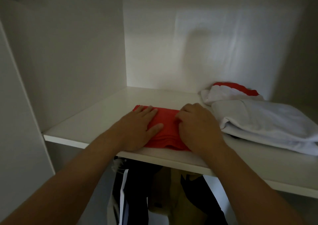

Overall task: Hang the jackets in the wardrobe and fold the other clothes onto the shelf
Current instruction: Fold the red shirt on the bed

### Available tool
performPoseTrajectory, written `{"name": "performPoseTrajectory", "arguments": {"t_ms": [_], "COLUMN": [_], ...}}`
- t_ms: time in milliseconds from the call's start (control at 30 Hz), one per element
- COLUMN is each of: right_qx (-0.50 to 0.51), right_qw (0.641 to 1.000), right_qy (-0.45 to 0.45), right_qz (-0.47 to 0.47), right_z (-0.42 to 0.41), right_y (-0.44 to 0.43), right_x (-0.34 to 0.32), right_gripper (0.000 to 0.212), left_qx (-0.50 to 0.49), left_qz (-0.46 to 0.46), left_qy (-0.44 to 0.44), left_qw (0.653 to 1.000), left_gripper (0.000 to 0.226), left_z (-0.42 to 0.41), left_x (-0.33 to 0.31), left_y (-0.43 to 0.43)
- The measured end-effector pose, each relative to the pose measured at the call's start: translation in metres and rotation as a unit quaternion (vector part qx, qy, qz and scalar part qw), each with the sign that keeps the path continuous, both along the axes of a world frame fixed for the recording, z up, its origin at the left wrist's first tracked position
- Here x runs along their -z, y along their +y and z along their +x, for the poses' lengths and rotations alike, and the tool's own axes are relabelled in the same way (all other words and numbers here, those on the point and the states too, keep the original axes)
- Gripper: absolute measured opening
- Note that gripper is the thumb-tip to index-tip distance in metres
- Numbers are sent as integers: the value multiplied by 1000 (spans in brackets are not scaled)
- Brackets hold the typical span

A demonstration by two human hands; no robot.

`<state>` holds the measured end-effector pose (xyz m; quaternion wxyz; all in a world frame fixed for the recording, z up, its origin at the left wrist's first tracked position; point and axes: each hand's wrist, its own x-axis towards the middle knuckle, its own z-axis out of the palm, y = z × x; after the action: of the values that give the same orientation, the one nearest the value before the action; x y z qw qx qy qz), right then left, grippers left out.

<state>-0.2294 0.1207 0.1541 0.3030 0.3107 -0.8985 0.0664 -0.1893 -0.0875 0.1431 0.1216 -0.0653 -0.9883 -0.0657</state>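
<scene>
A folded red garment (167, 121) lies near the front edge of the white wardrobe shelf (96, 118). My left hand (137, 126) rests flat on its left part with fingers straight. My right hand (197, 125) lies on its right part, fingers bent with the tips tucked into the cloth. To the right sits a folded white garment (268, 126), and behind it a white and red piece (230, 92). Below the shelf hang dark and tan jackets (154, 190).
The wardrobe's left side wall (68, 61) and back panel (206, 44) close in the shelf. Bare shelf surface stretches behind and to the left of the red garment. The wardrobe's door edge (20, 104) stands at the far left.
</scene>
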Motion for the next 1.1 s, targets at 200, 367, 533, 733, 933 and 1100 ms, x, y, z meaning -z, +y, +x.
{"name": "performPoseTrajectory", "arguments": {"t_ms": [200, 367, 533, 733, 933, 1100], "right_qx": [4, 18, 70, 121, 109, 86], "right_qw": [996, 993, 986, 975, 977, 981], "right_qy": [-91, -115, -147, -166, -166, -121], "right_qz": [1, 29, 41, 82, 77, -122], "right_z": [10, 10, -5, -27, -26, -9], "right_y": [-3, -8, -11, -8, 0, 24], "right_x": [1, -7, -10, -8, -7, -12], "right_gripper": [26, 27, 14, 26, 23, 31], "left_qx": [0, 1, 10, 11, 16, 46], "left_qz": [-14, -16, -42, -65, -58, -12], "left_qy": [-21, -35, -62, -71, -45, 88], "left_qw": [1000, 999, 997, 995, 997, 995], "left_gripper": [94, 92, 86, 81, 76, 63], "left_z": [-6, -20, -50, -85, -80, -46], "left_x": [4, 3, 2, -1, -9, -31], "left_y": [-6, -11, -8, 9, 16, 47]}}
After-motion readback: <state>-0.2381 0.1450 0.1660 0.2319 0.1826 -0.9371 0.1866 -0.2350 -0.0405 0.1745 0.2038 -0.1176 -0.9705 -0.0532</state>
